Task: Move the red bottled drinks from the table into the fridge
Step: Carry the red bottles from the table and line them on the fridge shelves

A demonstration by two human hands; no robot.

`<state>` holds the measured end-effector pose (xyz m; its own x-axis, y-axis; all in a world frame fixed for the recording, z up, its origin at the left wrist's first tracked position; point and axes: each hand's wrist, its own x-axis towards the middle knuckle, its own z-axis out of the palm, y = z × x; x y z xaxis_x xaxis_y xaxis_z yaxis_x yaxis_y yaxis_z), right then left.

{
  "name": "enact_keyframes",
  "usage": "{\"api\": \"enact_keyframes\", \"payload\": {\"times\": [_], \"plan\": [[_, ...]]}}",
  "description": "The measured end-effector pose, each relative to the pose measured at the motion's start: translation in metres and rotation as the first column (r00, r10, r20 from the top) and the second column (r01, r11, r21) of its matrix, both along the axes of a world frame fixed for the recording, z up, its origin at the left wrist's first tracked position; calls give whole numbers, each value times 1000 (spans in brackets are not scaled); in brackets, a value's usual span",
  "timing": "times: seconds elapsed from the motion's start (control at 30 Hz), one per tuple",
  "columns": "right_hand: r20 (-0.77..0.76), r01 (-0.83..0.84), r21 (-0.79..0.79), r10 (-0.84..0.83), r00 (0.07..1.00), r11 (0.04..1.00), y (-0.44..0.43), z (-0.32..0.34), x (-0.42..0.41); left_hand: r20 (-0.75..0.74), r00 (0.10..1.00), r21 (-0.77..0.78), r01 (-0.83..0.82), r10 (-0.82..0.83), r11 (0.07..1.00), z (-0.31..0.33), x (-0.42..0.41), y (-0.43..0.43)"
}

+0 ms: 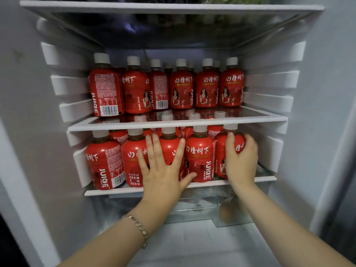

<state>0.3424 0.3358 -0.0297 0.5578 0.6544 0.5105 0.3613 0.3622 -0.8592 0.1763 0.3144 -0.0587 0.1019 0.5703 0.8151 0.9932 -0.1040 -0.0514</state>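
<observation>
Head view: your right hand curls its fingers round the rightmost front bottle, upright on the lower shelf of the fridge. Your left hand lies flat, fingers spread, on the mid-shelf front bottles. More red bottles fill the level above that shelf. Clear drawer sits below it. Bracelet on left wrist.
</observation>
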Motion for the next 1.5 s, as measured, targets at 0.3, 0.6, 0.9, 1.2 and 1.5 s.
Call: {"api": "enact_keyframes", "payload": {"times": [0.3, 0.6, 0.9, 1.2, 1.5], "plan": [[541, -297, 422, 24, 840, 856, -36, 63, -40, 303, 834, 184, 422, -460, 887, 85, -35, -32], [778, -324, -199, 350, 522, 925, 16, 147, -93, 516, 852, 3, 99, -87, 995, 158, -74, 20], [861, -262, -323, 397, 317, 909, 60, 177, -154, 395, 919, 81, -28, -6, 996, 163, -95, 39], [905, -37, -111, 116, 410, 993, 43, 169, -111, 308, 950, 138, -91, 44, 986, 158, -97, 42], [807, -479, 67, 236, 542, 875, 37, 158, -123, 282, 950, 135, -174, 131, 975, 157, -92, 41]]}}
